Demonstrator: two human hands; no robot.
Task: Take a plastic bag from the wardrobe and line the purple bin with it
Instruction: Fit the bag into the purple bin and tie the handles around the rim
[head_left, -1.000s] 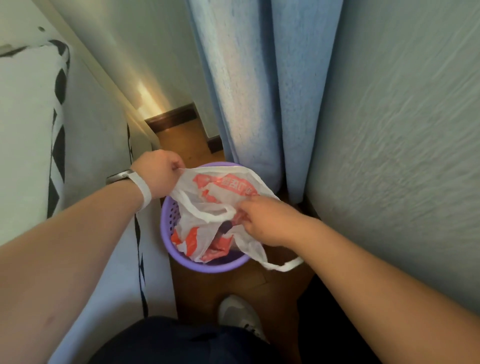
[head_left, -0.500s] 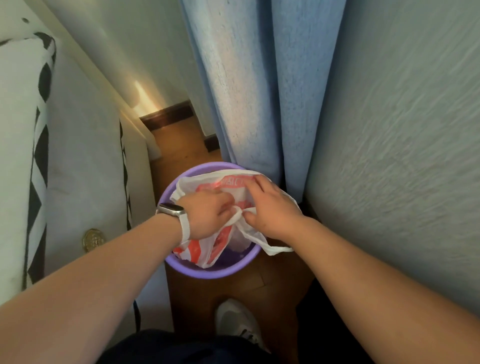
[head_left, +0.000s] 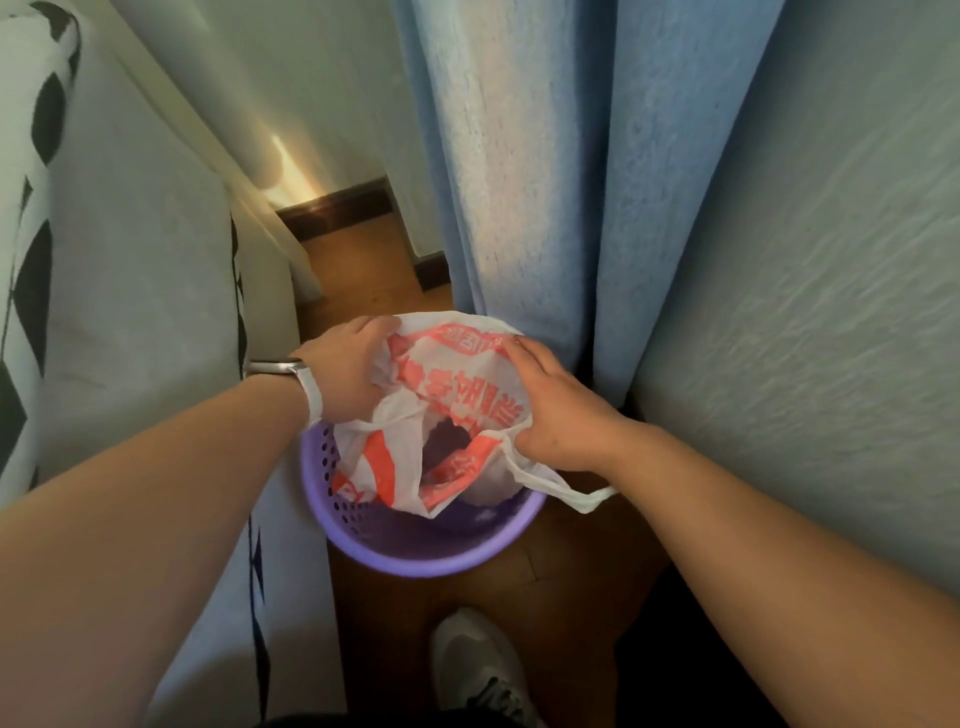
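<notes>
I see left hand (head_left: 343, 374) gripping bag (head_left: 457, 384) edge | right hand (head_left: 561, 410) pressing flat on it | over bin (head_left: 415, 556) | red print unreadable

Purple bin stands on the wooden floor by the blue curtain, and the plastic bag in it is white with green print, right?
Not quite. In the head view the plastic bag is white with red-orange print, not green. The purple bin does stand on the wooden floor by the blue curtain.

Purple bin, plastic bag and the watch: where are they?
purple bin (head_left: 415, 564): head view, near rim.
plastic bag (head_left: 457, 384): head view, red-printed panel.
watch (head_left: 275, 368): head view, its silver case.
</notes>
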